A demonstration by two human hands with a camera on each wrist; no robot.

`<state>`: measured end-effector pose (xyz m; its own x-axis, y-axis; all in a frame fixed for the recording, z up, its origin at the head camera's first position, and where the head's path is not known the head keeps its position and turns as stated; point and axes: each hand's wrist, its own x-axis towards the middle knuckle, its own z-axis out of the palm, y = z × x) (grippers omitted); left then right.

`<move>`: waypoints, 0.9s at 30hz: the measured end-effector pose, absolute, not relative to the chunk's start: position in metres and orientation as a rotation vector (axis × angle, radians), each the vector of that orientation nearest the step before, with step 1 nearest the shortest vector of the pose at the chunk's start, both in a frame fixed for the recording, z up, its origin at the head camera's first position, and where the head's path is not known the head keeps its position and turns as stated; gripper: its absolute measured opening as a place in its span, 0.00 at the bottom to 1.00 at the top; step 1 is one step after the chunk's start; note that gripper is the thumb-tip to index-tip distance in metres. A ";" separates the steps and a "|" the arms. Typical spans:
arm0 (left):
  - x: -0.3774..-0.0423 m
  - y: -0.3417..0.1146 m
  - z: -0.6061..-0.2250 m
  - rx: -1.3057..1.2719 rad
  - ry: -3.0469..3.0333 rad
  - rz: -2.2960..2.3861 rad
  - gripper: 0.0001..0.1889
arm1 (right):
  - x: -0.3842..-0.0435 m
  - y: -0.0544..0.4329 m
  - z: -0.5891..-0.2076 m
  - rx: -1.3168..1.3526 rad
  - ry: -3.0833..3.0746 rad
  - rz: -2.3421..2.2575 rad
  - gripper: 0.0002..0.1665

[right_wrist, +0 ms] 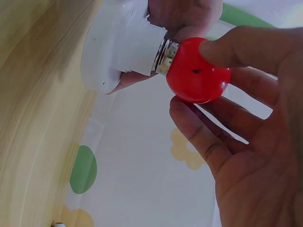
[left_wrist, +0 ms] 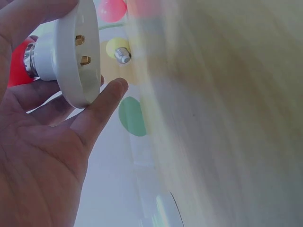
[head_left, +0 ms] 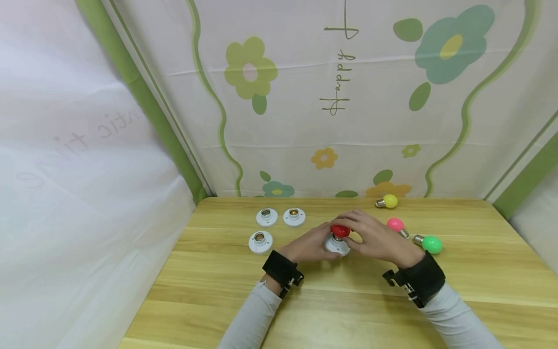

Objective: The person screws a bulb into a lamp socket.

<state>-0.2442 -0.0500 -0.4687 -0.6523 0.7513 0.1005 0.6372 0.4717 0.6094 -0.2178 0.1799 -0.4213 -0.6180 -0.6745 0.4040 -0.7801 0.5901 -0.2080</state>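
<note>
My left hand (head_left: 307,246) grips a round white lamp socket (left_wrist: 66,56) by its base. Two brass terminals show on the socket's underside in the left wrist view, and the base is held up off the tabletop. With thumb and fingers my right hand (head_left: 377,237) holds a red light bulb (right_wrist: 196,82) by its round globe. The bulb's metal screw end (right_wrist: 169,56) sits partly inside the socket mouth, a band of metal still showing between globe and socket. Seen from the head, the fingers cover part of both pieces.
Three more white sockets stand to the left on the wooden table (head_left: 209,291): a back left one (head_left: 267,217), a back right one (head_left: 294,216) and a front one (head_left: 260,242). Rightward lie yellow (head_left: 390,201), pink (head_left: 395,224) and green (head_left: 432,244) bulbs. A printed curtain (head_left: 287,121) hangs behind.
</note>
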 end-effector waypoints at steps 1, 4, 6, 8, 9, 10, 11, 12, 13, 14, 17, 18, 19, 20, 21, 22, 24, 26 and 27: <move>-0.244 -0.050 -0.469 1.208 2.536 0.932 0.41 | -0.218 0.180 -0.421 1.189 -2.545 0.533 0.27; -0.244 -0.051 -0.470 1.201 2.542 0.927 0.42 | -0.218 0.179 -0.421 1.182 -2.545 0.531 0.27; -0.244 -0.051 -0.470 1.194 2.549 0.922 0.41 | -0.218 0.179 -0.422 1.176 -2.540 0.527 0.27; -0.244 -0.052 -0.470 1.191 2.557 0.913 0.40 | -0.218 0.179 -0.422 1.167 -2.535 0.527 0.28; -0.244 -0.052 -0.470 1.188 2.559 0.911 0.40 | -0.218 0.179 -0.423 1.163 -2.534 0.529 0.28; -0.243 -0.052 -0.469 1.185 2.561 0.910 0.40 | -0.218 0.179 -0.423 1.158 -2.532 0.530 0.28; -0.243 -0.053 -0.469 1.183 2.564 0.910 0.40 | -0.218 0.178 -0.424 1.151 -2.530 0.532 0.28; -0.243 -0.053 -0.469 1.181 2.567 0.910 0.40 | -0.218 0.178 -0.424 1.145 -2.528 0.534 0.28; -0.243 -0.053 -0.469 1.180 2.568 0.912 0.39 | -0.218 0.178 -0.424 1.139 -2.525 0.535 0.28; -0.243 -0.053 -0.468 1.177 2.568 0.917 0.39 | -0.218 0.178 -0.424 1.134 -2.520 0.537 0.28; -0.242 -0.053 -0.467 1.175 2.572 0.927 0.39 | -0.218 0.177 -0.425 1.117 -2.511 0.540 0.28; -0.242 -0.053 -0.467 1.176 2.575 0.928 0.39 | -0.217 0.177 -0.424 1.111 -2.513 0.544 0.28; -0.242 -0.053 -0.466 1.178 2.576 0.931 0.39 | -0.217 0.176 -0.424 1.105 -2.517 0.549 0.28; -0.242 -0.052 -0.466 1.179 2.577 0.932 0.39 | -0.217 0.176 -0.424 1.102 -2.520 0.554 0.28; -0.242 -0.052 -0.466 1.182 2.578 0.935 0.38 | -0.217 0.176 -0.424 1.105 -2.518 0.556 0.29; -0.242 -0.053 -0.466 1.186 2.581 0.935 0.38 | -0.217 0.176 -0.425 1.111 -2.513 0.555 0.31; -0.242 -0.053 -0.466 1.192 2.582 0.945 0.37 | -0.217 0.176 -0.425 1.133 -2.495 0.563 0.36; -0.243 -0.054 -0.466 1.191 2.591 0.951 0.36 | -0.217 0.177 -0.425 1.160 -2.466 0.567 0.40; -0.243 -0.054 -0.466 1.189 2.598 0.952 0.35 | -0.217 0.177 -0.425 1.173 -2.450 0.575 0.42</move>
<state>-0.2429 -0.0540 -0.4658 -0.6814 0.7190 0.1370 0.6372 0.4907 0.5943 -0.2166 0.1771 -0.4246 -0.5889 -0.6468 0.4846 -0.7949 0.5720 -0.2025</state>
